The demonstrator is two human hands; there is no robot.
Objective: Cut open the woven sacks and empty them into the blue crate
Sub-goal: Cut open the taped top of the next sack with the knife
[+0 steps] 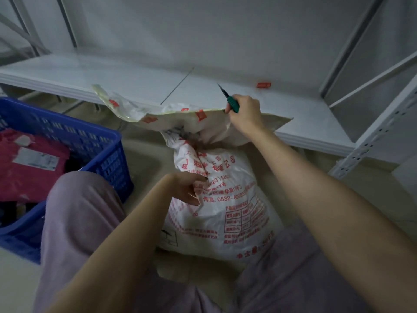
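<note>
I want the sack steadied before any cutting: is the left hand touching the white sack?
Touching. In the head view the left hand curls its fingers into a fold of the white sack, gripping the fabric.

Storeroom, white metal racking [370, 141], blue plastic crate [106, 154], bare floor [144, 163]

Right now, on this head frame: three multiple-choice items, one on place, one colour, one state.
1. The blue crate stands: A) left of the sack B) right of it C) on top of it.
2. The knife handle is: A) red B) green C) yellow.
3. The left hand: A) hangs open B) grips the sack C) holds the knife.
Answers: 1 A, crate at the person's left; 2 B, green handle in the right hand; 3 B, fingers curl into the sack's fabric.
</note>
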